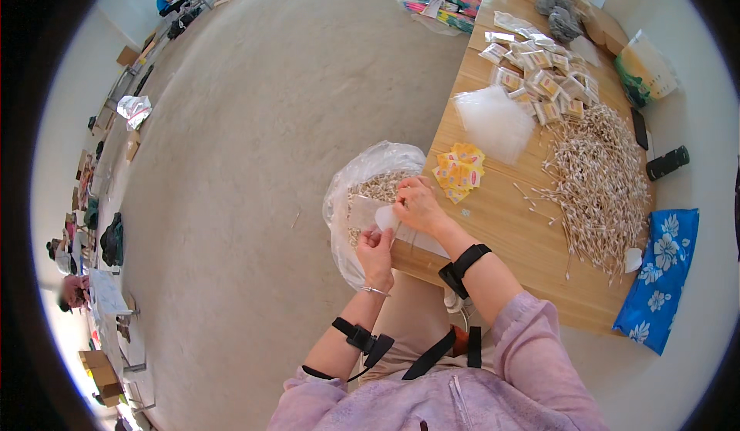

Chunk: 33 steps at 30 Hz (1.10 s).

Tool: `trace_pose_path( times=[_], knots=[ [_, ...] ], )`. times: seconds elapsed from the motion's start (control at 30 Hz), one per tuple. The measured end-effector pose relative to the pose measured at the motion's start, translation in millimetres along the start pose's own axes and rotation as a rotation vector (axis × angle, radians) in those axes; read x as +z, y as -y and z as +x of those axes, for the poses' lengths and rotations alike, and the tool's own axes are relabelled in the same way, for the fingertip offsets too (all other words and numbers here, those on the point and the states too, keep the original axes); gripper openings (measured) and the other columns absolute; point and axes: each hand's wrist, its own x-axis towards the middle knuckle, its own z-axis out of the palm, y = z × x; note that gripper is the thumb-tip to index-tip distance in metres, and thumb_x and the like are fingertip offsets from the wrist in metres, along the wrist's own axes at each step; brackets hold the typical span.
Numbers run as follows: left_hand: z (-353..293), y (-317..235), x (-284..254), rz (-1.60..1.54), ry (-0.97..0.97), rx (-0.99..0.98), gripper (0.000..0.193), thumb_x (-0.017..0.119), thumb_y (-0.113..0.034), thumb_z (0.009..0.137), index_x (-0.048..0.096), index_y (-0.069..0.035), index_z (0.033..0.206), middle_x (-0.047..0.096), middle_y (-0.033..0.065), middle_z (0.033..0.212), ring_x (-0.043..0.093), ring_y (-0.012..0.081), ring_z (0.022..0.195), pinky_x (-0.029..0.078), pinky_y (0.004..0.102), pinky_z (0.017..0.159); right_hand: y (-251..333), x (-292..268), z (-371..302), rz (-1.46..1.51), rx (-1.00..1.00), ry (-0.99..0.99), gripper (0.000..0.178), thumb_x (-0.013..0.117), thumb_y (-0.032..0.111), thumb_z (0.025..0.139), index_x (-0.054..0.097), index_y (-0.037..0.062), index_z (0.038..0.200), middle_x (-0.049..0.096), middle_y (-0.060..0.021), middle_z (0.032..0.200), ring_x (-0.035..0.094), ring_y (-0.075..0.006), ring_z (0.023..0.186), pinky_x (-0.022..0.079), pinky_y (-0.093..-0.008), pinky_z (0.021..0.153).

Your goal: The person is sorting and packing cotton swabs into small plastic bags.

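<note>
Both my hands meet at the table's near left corner, above a big clear sack (337,192) of loose cotton swabs (378,187). Between them is a small clear plastic bag (362,214) with a white rounded piece (387,218) by it; whether the piece is inside the bag I cannot tell. My left hand (375,255) pinches the bag's lower edge from below. Closed fingers of my right hand (418,204) grip its upper side. Just right of that hand, yellow printed cards (460,172) lie on the wooden table (493,227).
Flat clear bags (497,123) are stacked behind the cards. Filled packets (543,80) lie farther back, with a large swab heap (605,192) at right. A black cylinder (667,163), a phone (639,128) and a blue flowered cloth (659,281) line the wall side. People sit far left.
</note>
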Motion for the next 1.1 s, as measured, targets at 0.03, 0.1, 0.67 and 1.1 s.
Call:
trace_pose_path(
  times=[0.03,0.1,0.67,1.1],
  knots=[
    [-1,-3,2,-0.097,-0.047,-0.046,0.031,0.066,-0.004,0.085,0.052,-0.002,0.113,0.063,0.0019,0.093,0.059,0.0081,0.080,0.048,0.0210,0.072,-1,1,1,0.026,0.002,0.001,0.007,0.062,0.015,0.068,0.065,0.0082,0.067,0.060,-0.0049,0.101,0.047,-0.0281,0.110,0.038,-0.0434,0.090],
    [-3,-3,3,-0.112,-0.001,-0.009,0.032,0.067,-0.005,0.085,0.052,-0.002,0.113,0.063,0.0019,0.093,0.058,0.0077,0.079,0.048,0.0209,0.071,-4,2,1,0.049,0.007,-0.002,0.007,0.062,0.015,0.068,0.064,0.0083,0.066,0.061,-0.0046,0.101,0.047,-0.0274,0.110,0.038,-0.0428,0.090],
    [-1,11,11,0.480,0.090,0.227,0.057,0.075,-0.012,0.077,0.045,0.006,0.122,0.060,0.0055,0.082,0.056,0.0115,0.074,0.048,0.0267,0.068,-34,13,4,-0.311,-0.165,-0.160,0.006,0.058,0.011,0.053,0.059,0.0063,0.055,0.061,-0.0125,0.082,0.054,-0.0279,0.084,0.044,-0.0381,0.074],
    [-4,7,-4,0.787,-0.254,0.773,0.067,0.067,-0.009,0.078,0.031,0.003,0.133,0.046,0.0192,0.120,0.043,0.0290,0.116,0.034,0.0404,0.100,-13,-115,-113,-0.361,0.340,-0.760,0.037,0.060,0.015,0.069,0.057,0.0090,0.106,0.046,-0.0211,0.121,0.039,-0.0375,0.119,0.029,-0.0518,0.096]
  ],
)
